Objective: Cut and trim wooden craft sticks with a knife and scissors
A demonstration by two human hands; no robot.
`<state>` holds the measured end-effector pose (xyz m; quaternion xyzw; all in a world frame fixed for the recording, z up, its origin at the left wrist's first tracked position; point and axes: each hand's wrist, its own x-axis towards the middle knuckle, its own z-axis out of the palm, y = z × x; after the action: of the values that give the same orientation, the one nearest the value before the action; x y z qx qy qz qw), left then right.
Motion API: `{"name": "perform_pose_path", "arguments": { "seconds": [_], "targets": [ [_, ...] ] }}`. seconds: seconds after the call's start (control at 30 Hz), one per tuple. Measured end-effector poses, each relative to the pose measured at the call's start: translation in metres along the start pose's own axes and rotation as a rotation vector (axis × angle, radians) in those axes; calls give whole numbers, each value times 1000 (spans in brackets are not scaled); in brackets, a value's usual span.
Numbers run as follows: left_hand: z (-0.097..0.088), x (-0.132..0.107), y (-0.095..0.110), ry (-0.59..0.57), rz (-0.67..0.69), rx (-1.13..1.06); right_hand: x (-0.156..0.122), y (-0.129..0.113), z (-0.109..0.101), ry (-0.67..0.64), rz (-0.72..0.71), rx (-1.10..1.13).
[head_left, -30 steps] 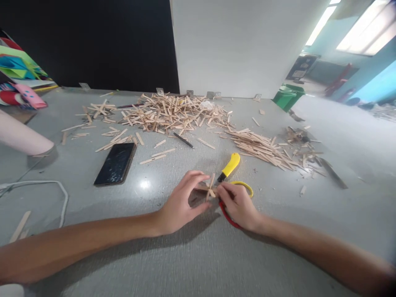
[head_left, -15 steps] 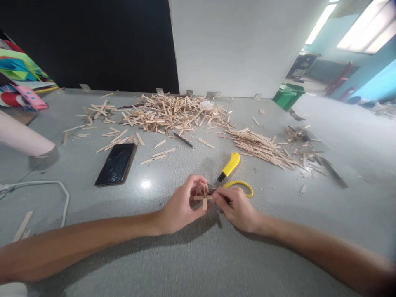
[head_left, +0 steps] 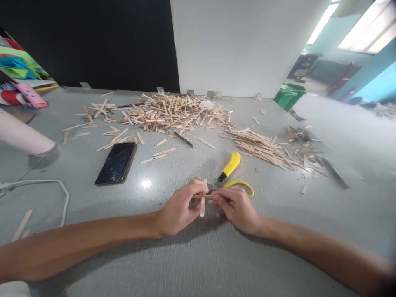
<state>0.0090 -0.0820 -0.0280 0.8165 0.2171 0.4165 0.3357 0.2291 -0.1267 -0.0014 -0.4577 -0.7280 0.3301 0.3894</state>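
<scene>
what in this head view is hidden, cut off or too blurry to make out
Head view: part of the crossed pale wooden sticks, covered by the left hand.
Head view: the other handle of the yellow-looped metal scissors, behind the right hand.
Head view: the white rounded object, cut off by the bottom edge.
Head view: the pale clutter, blurred at the far right.

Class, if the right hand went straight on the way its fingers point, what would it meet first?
Most likely the crossed wooden sticks, right at the fingertips of the right hand, then the left hand beyond; depth is hard to judge here.
</scene>
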Motion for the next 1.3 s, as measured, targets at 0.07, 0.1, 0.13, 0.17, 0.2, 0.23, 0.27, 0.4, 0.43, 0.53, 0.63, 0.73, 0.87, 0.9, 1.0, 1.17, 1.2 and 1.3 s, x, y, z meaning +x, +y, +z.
{"name": "perform_pose_path", "arguments": {
  "seconds": [0.07,0.1,0.13,0.17,0.2,0.23,0.27,0.4,0.43,0.53,0.63,0.73,0.87,0.9,1.0,1.17,1.2,1.3],
  "targets": [
    [-1,0,3,18,-62,49,0,1,1,2,64,48],
    [-2,1,6,20,-99,75,1,1,1,6,104,82],
    [-3,2,10,18,-131,98,1,2,2,14,143,117],
    [-5,4,15,13,-160,121,1,2,2,25,179,148],
    [-8,7,19,6,-182,144,1,3,2,33,207,171],
    [-11,11,23,2,-196,165,1,3,2,38,224,186],
    [-16,17,26,4,-216,196,1,4,3,39,231,192],
    [-51,50,22,92,-242,356,1,5,5,30,222,175],
    [-62,58,19,113,-210,470,1,5,5,28,221,169],
    [-86,74,13,123,-121,874,2,5,5,23,243,170],
    [-80,69,27,-8,25,852,5,1,-1,31,285,256],
    [-42,49,57,-465,390,485,11,-10,-11,-43,273,392],
    [18,27,83,-635,596,128,13,-32,-17,-437,305,838],
    [30,26,84,-627,486,21,12,-38,-18,-543,328,894],
    [46,34,76,-559,241,-48,13,-53,-26,-737,322,777],
    [27,64,53,-576,185,-1,31,-62,-61,-654,34,428],
    [18,71,48,-616,220,9,35,-59,-67,-616,12,396],
    [-14,89,29,-627,330,182,45,-42,-81,-331,51,373]
  ]
}}
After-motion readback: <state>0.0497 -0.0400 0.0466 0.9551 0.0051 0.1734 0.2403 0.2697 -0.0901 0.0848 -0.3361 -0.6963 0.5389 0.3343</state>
